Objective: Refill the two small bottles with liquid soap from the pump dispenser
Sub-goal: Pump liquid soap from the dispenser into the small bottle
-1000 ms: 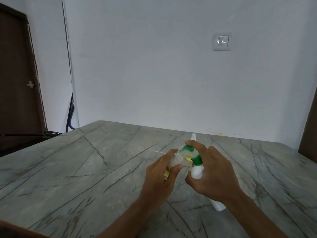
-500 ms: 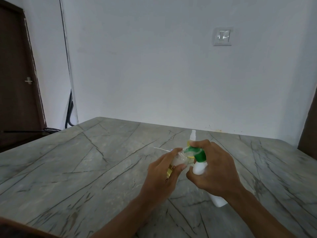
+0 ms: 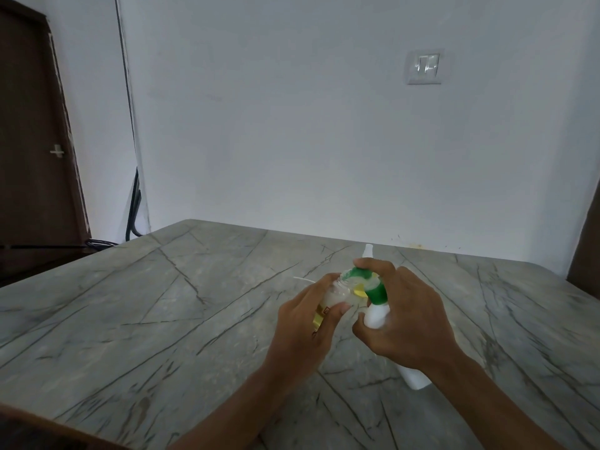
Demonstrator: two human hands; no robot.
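Two hands engaged | left hand (image 3: pixel 302 329) clamped round small bottle (image 3: pixel 336 295) | right hand (image 3: pixel 412 319) gripping pump dispenser (image 3: pixel 376 315) at its 3 o'clock | step: likely dispensing | next: press pump squarely over bottle mouth

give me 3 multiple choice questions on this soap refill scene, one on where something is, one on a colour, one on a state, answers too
1. Where is the small white bottle that no hand holds?
A) upright beyond the right hand, farther along the table
B) on the floor by the door
C) lying at the near table edge

2. What colour is the pump top of the dispenser?
A) red
B) green
C) black

3. What is the left hand doing?
A) lying flat on the table
B) pointing at the wall switch
C) gripping the small clear bottle

Answers:
1 A: its white top shows just past the right hand's fingers.
2 B: the pump top above the white body is green.
3 C: fingers and thumb curl round the bottle.
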